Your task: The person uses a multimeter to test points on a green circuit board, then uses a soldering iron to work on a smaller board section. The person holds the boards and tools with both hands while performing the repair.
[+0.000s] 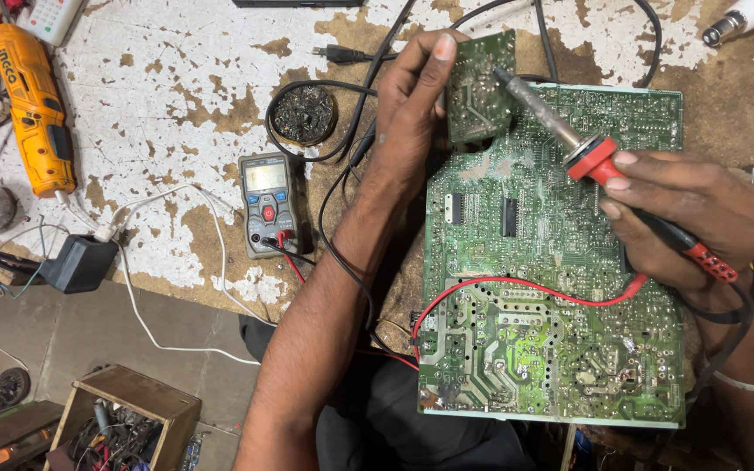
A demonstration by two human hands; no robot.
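Here, the left hand [416,105] holds a small green board [480,87] up on its edge, with the thumb and fingers closed around its left side. The small board stands just above the top left corner of a big green board [551,288] that lies flat on the desk [185,96].

The right hand [682,218] is closed around the red and black handle of a soldering iron [569,139]. The iron's dark metal tip points up and left and touches the face of the small board. A red wire [517,283] curves across the big board, from the right hand's side over to the board's left edge.

To the left of the left arm sits a grey meter [268,205] with a small screen and a red button (thin red and black wires plug into its bottom). Just above the meter is a round black tin [305,113] ringed by a black cable. Far off at the top left lies an orange power tool [32,109]. A black plug box [80,263] sits at the desk's edge, with a white cord [146,318] running from near it. Down on the floor stands a wooden box [124,419] full of odds and ends.
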